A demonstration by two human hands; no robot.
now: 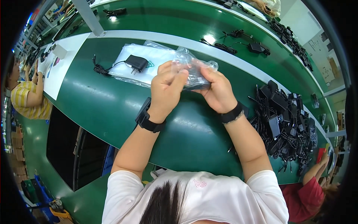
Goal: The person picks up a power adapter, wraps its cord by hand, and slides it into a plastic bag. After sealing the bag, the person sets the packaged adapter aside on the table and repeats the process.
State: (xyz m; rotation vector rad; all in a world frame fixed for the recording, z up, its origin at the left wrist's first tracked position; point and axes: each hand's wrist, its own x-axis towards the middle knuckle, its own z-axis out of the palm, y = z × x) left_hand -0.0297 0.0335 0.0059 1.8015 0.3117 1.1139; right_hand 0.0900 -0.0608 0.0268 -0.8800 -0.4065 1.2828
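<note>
Between my two hands is a clear plastic bag (192, 74) with something dark inside, partly hidden by my fingers. My left hand (167, 84) pinches its left side, thumb and fingers pressed together. On the opposite side my right hand (217, 86) grips the bag with the thumb on top. Just left of my hands lies a stack of flat clear plastic bags (128, 78) on the green table. A black power adapter (136, 63) with prongs and a bundled cable rests on that stack.
A large heap of black power adapters (276, 125) with tangled cables covers the table's right side. Beyond the pale ledge, more adapters (257, 47) lie on a green conveyor belt (156, 18). Co-workers sit at far left (31, 95) and lower right (305, 196).
</note>
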